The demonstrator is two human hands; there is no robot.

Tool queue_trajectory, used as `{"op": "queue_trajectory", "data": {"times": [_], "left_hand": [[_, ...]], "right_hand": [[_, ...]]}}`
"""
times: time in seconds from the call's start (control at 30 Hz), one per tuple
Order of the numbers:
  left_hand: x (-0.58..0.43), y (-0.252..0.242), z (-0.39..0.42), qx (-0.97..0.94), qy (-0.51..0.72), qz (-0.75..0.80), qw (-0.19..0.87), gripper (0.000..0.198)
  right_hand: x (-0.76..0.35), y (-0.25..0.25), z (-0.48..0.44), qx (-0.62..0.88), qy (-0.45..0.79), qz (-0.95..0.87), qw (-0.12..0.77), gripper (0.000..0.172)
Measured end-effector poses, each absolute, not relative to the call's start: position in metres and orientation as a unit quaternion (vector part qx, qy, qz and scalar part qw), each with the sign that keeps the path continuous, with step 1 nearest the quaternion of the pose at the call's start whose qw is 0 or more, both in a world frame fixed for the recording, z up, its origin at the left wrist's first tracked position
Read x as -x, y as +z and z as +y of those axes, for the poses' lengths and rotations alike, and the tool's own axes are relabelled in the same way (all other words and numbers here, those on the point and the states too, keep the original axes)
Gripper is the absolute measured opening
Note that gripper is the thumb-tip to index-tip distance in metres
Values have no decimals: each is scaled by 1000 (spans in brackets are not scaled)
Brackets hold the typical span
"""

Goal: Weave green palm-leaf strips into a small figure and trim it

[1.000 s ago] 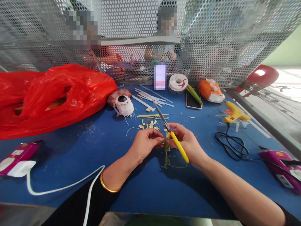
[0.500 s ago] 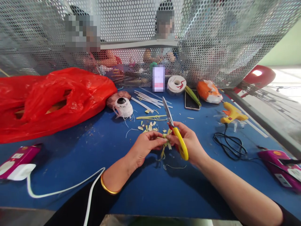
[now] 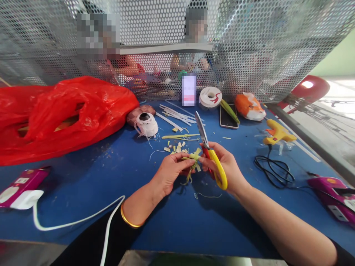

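Observation:
My left hand (image 3: 169, 171) pinches a small woven piece of pale green strips (image 3: 195, 157), whose loose ends stick out on several sides. In my right hand (image 3: 226, 164) lie scissors (image 3: 217, 168) with yellow and red handles, their blades pointing up and away from me. The right fingertips also reach the edge of the woven piece. Small cut scraps (image 3: 177, 148) lie on the blue table just beyond my hands, with longer green strips (image 3: 180, 137) behind them. A loose thread (image 3: 208, 195) rests nearer to me.
A red plastic bag (image 3: 111, 99) covers the left back. White thread spool (image 3: 146, 125), white strips (image 3: 177, 114), ribbon roll (image 3: 210, 97) and lit phone (image 3: 189, 90) stand along the mesh partition (image 3: 155, 29). At right are a yellow glue gun (image 3: 279, 133) and purple power strip (image 3: 331, 195). People sit beyond the mesh.
The right fingers have drawn slightly apart from the left, and more of the woven piece shows between them. The scissors stay in the right hand. The view has shifted slightly.

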State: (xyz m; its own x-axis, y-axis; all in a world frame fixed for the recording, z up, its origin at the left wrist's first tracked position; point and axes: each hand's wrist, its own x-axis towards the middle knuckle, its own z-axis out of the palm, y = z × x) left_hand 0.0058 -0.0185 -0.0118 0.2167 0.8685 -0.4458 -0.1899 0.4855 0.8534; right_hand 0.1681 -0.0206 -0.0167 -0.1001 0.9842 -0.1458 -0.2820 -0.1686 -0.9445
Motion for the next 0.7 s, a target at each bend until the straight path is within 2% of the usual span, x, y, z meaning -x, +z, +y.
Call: {"op": "queue_trajectory", "data": {"times": [0.17, 0.5, 0.7], "left_hand": [[-7, -14, -18, -331, 374, 502, 707, 19], [-6, -12, -18, -338, 356, 481, 726, 24], [11, -1, -6, -264, 437, 451, 732, 21]], "right_hand": [[-166, -16, -22, 451, 617, -403, 503, 51], [-168, -14, -22, 456, 601, -420, 504, 53], [-188, 2, -15, 474, 540, -518, 465, 57]]}}
